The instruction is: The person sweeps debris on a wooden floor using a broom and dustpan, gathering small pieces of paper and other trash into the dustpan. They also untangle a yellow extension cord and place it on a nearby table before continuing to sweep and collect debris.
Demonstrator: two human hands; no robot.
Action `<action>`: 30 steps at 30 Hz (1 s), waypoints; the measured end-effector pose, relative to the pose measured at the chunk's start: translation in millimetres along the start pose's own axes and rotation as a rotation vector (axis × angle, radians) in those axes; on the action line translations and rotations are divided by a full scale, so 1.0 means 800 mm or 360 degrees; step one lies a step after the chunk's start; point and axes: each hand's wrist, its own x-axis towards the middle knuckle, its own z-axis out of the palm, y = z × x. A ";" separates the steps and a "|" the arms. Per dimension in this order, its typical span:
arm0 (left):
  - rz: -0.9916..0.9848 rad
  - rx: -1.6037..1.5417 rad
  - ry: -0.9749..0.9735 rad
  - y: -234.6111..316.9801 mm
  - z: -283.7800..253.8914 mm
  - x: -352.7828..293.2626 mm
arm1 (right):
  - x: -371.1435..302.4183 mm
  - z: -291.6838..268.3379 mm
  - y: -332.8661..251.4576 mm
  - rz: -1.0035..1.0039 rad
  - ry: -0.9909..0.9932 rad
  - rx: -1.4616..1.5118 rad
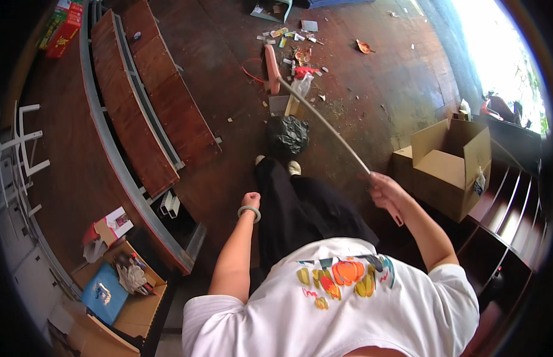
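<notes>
My right hand (386, 193) is wrapped round the handle of a broom (330, 126), near its pink grip end. The pale stick slants away to the far left, where its pink head (272, 68) stands on the floor against scattered litter (300, 56). Paper scraps, a red piece and a clear plastic bag (301, 84) lie just right of the head. My left hand (251, 200), with a pale green bangle (257, 213) at the wrist, hangs closed by my left leg; nothing shows in it. A black plastic bag (288, 134) lies ahead of my feet.
An open cardboard box (446, 166) stands at right beside a dark slatted rack (508, 208). Long brown boards on a metal frame (119, 101) run along the left. A box of odds and ends (147, 309) sits lower left. A grey-green dustpan-like object (261, 15) lies far ahead.
</notes>
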 end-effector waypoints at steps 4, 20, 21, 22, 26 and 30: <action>0.0055 0.0221 -0.0054 0.038 0.035 0.070 | 0.083 0.031 -0.011 0.0334 -0.0283 0.0247; -0.0472 0.0232 0.0332 0.061 0.355 0.457 | 0.385 -0.150 -0.123 0.0407 0.0363 -0.0848; -0.0578 0.0221 0.0381 0.071 0.369 0.468 | 0.381 -0.177 -0.118 0.0077 0.0464 -0.1330; -0.0694 0.0192 0.0398 0.083 0.382 0.477 | 0.377 -0.204 -0.111 -0.0219 0.0675 -0.1840; -0.1152 0.0231 0.0234 0.088 0.412 0.527 | 0.372 -0.228 -0.133 -0.0218 0.0647 -0.2083; -0.0881 -0.0018 0.0094 0.022 0.405 0.561 | 0.449 -0.223 -0.145 -0.0678 0.0505 -0.2347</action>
